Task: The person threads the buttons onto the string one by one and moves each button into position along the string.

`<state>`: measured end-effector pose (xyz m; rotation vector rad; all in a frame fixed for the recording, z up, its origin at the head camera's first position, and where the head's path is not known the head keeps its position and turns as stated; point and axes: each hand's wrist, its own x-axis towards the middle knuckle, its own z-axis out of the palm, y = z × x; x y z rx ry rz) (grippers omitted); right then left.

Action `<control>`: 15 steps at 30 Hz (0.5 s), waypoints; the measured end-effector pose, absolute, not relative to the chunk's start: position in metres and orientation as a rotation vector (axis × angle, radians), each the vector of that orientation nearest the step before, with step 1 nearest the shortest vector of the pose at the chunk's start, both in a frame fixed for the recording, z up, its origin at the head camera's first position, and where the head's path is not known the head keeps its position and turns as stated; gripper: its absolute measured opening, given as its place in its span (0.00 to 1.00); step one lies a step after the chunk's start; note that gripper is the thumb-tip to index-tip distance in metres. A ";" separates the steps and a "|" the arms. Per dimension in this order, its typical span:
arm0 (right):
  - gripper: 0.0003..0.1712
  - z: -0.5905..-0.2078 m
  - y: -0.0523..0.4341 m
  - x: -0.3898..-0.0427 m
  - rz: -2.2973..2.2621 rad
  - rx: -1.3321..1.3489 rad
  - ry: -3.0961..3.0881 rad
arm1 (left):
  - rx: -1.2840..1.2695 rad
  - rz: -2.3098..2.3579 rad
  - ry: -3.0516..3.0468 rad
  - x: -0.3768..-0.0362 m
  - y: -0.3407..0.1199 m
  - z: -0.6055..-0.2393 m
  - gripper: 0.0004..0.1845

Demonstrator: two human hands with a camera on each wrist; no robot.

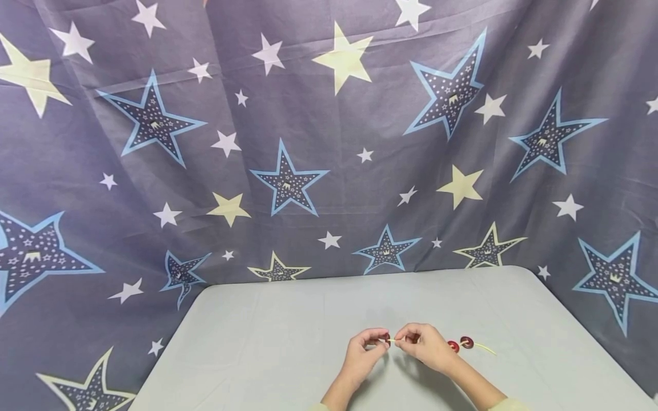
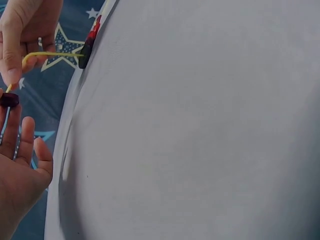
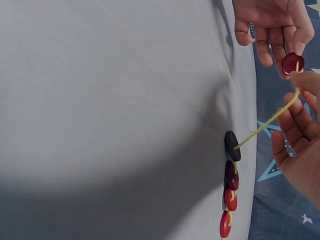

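My left hand (image 1: 381, 339) pinches a dark red button (image 1: 387, 337) (image 3: 292, 63) between thumb and fingertips just above the table. My right hand (image 1: 402, 341) pinches the tip of a thin yellow cord (image 1: 393, 341) (image 3: 267, 121) and holds it at the button's hole. The cord runs back under my right hand to several red and dark buttons (image 1: 460, 344) (image 3: 230, 186) strung on it and lying on the table. In the left wrist view the button (image 2: 9, 100) sits at my left fingertips, with the cord (image 2: 50, 53) looping above it.
A light grey table (image 1: 288, 342) fills the lower middle. A grey-blue star-print cloth (image 1: 329, 142) hangs behind and around it. The cord's loose tail (image 1: 487, 349) lies right of the strung buttons.
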<state>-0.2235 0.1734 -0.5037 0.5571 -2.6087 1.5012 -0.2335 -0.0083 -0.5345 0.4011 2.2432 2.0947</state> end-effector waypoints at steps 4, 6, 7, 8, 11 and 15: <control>0.06 -0.503 0.174 -0.224 1.520 0.563 -2.612 | 0.423 2.083 2.250 -0.233 -0.008 -0.532 0.15; 0.06 -0.502 0.174 -0.224 1.529 0.565 -2.612 | 0.433 2.076 2.257 -0.233 -0.007 -0.532 0.15; 0.06 -0.502 0.174 -0.224 1.530 0.567 -2.612 | 0.437 2.076 2.260 -0.233 -0.007 -0.531 0.15; 0.06 -0.503 0.174 -0.224 1.530 0.568 -2.612 | 0.443 2.075 2.262 -0.233 -0.007 -0.531 0.15; 0.05 -0.503 0.173 -0.224 1.520 0.574 -2.608 | 0.455 2.071 2.271 -0.233 -0.008 -0.531 0.15; 0.05 -0.504 0.173 -0.224 1.516 0.582 -2.598 | 0.475 2.049 2.295 -0.233 -0.008 -0.532 0.15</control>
